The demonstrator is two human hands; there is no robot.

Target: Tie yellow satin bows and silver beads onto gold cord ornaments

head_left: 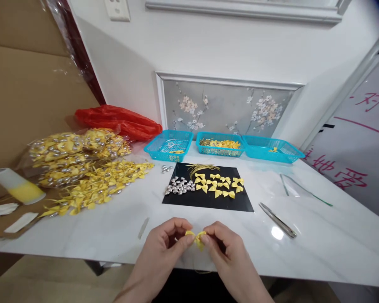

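Observation:
Between my two hands, near the table's front edge, is a small yellow ribbon bow (198, 240). My left hand (170, 240) pinches its left side between thumb and fingertips. On its right side, my right hand (223, 243) has thumb and forefinger closed too. Just beyond them lies a black mat (208, 203). Several yellow bows (218, 184) are spread over its right half. Silver heart-shaped beads (180, 186) are heaped on its left, and thin yellow strands (204, 168) lie along its back edge.
Three blue baskets (168, 156) line the wall. Finished-looking yellow pieces with silver beads (97, 185) pile up at left, before bagged ones (60, 153) and a red plastic bag (116, 120). Tweezers (278, 221) and a clear zip bag (298, 187) lie at right. A thread spool (17, 186) stands far left.

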